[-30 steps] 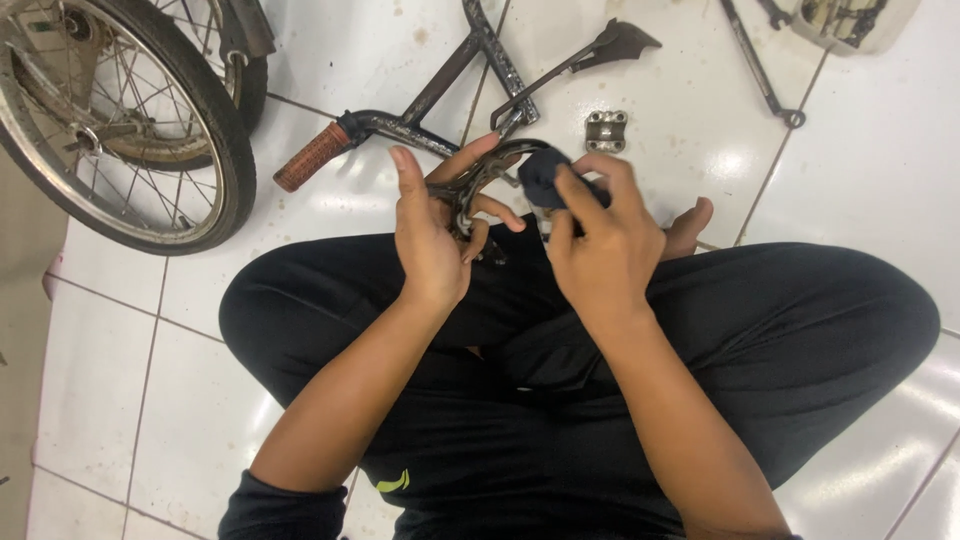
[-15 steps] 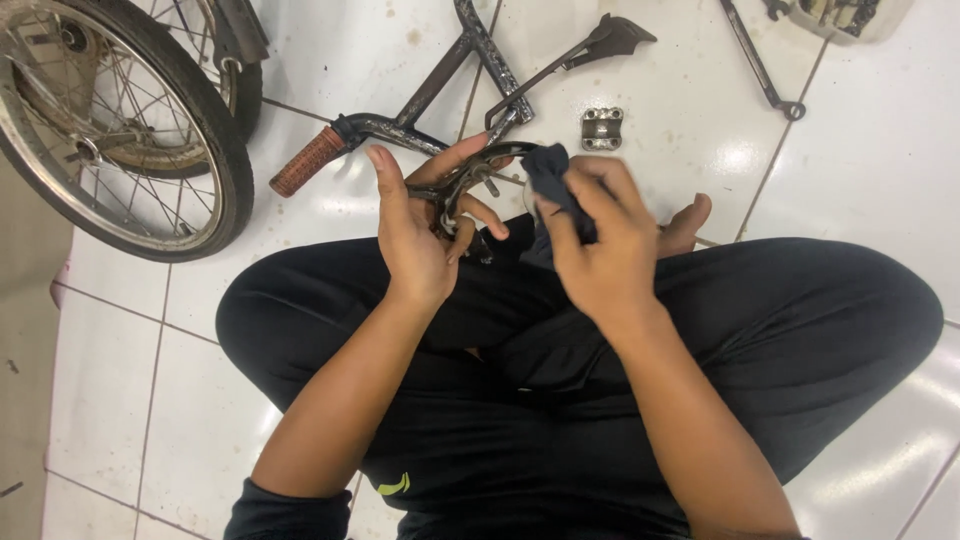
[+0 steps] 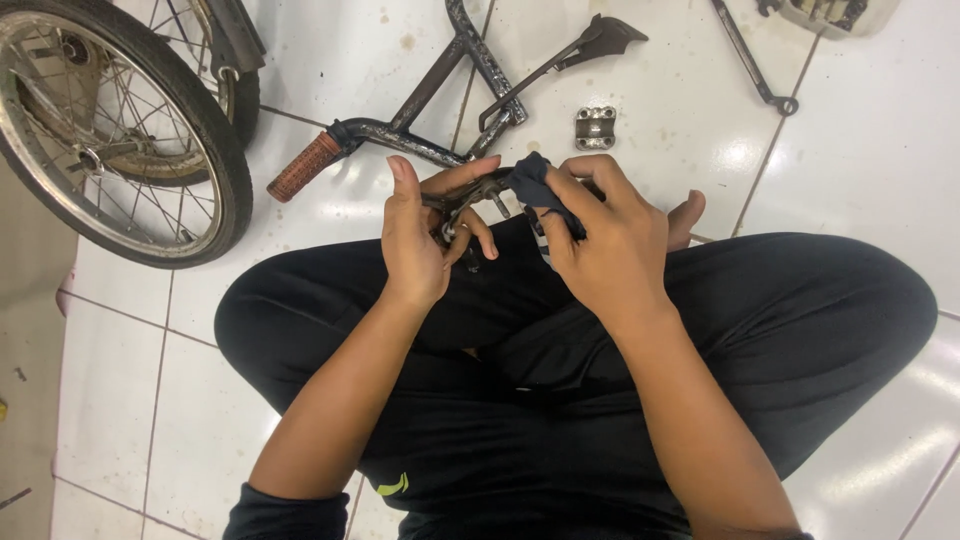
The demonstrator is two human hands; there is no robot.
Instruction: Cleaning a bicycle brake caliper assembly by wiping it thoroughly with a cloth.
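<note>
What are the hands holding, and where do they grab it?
The left hand pinches a small curved metal bicycle part at its left end; the right hand presses a dark cloth over its right end.

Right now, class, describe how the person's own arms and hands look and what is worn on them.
Both forearms are bare from wrist to near the elbow. A dark, near-black sleeve ends just above the elbow of the left arm. The left hand and right hand wear no gloves; no rings, watch or markings are visible. Nails look short.
</note>
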